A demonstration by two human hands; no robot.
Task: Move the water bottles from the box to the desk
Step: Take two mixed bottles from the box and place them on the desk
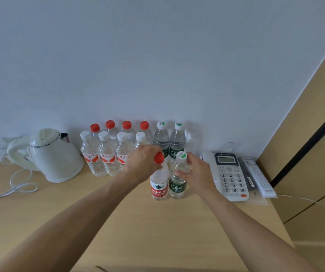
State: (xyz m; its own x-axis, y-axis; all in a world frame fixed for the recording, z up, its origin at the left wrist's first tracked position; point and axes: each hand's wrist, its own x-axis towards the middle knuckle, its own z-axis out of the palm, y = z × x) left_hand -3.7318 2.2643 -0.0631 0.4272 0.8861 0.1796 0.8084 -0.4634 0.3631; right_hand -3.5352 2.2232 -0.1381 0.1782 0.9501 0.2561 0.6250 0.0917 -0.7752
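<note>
**Two bottles held upright near the back edge of the tabletop**

Two grips, one per bottle. Left hand (pixel 145 163): fingers curled round the neck of the red-label bottle (pixel 159 185), just under its red cap. Right hand (pixel 194 173): fingers wrapped round the shoulder of the green-label bottle (pixel 178 183), white cap showing above. Both bottles stand upright on the tabletop (pixel 157 232), side by side and touching or nearly so.

Behind them, along the back edge against the wall: a row of white-cap bottles (pixel 106 154) with red-and-white labels; a row of red-cap bottles (pixel 118 126) behind those; two more green-label bottles (pixel 169 142) to the right of the rows.

Toward the left edge: white kettle (pixel 55 154), with a white cord (pixel 16 187) lying loose beside it. Toward the right edge: desk telephone (pixel 230 173), then a remote control (pixel 259 177) beside it.
</note>
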